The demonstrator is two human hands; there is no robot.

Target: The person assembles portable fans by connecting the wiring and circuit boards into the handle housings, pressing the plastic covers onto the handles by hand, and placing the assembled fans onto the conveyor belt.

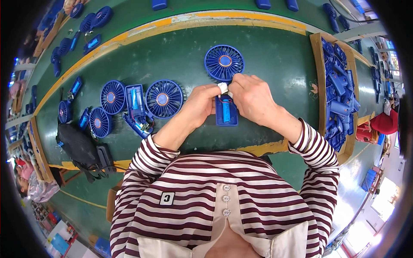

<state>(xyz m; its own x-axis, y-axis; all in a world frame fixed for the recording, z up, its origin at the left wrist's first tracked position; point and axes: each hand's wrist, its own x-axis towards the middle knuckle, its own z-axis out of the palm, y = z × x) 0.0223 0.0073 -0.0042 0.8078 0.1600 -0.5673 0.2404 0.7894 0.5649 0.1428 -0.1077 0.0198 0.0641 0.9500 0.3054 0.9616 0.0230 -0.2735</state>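
Fingers (247, 84) at blue fan (224, 61), battery (226, 112) in handle (234, 118)

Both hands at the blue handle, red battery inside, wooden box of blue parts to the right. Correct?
No: the battery is light blue, not red, per the head view. Otherwise yes: left hand and right hand at the blue handle, wooden box of blue parts to the right.

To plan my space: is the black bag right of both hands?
No, the black bag lies farther left than the left hand.
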